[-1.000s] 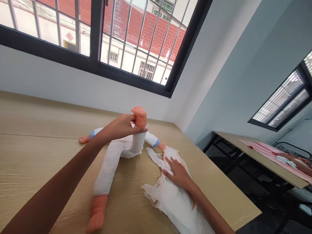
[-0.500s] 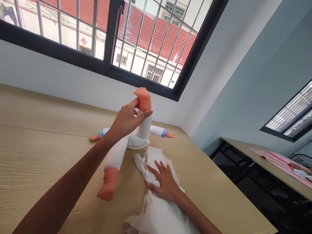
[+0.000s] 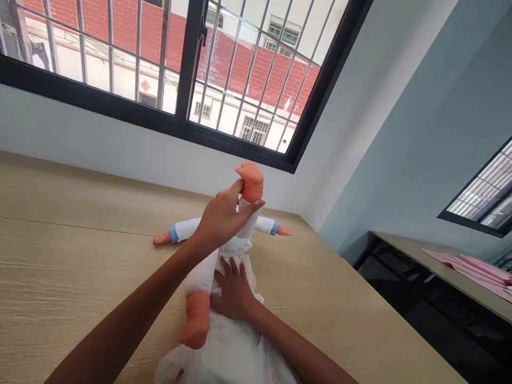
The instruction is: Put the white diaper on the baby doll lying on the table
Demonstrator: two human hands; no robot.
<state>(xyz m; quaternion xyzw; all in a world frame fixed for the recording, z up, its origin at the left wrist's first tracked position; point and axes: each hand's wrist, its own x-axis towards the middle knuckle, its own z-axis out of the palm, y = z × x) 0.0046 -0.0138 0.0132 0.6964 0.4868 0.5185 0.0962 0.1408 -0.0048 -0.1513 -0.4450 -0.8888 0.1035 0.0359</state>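
While the left hand [image 3: 224, 216] keeps a closed grip on the doll's raised leg [image 3: 248, 213], lifting the doll [image 3: 208, 250] near the worktop's [image 3: 80, 266] far edge, the right hand [image 3: 232, 290] presses flat and open on the white cloth [image 3: 228, 357] beneath its hips, not yet wrapped.

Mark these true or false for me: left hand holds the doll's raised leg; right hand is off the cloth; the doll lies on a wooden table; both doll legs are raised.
1. The left hand holds the doll's raised leg: true.
2. The right hand is off the white cloth: false, it presses flat on it.
3. The doll lies on the wooden table: true.
4. Both legs are raised: false, the other leg lies low, toward the camera.
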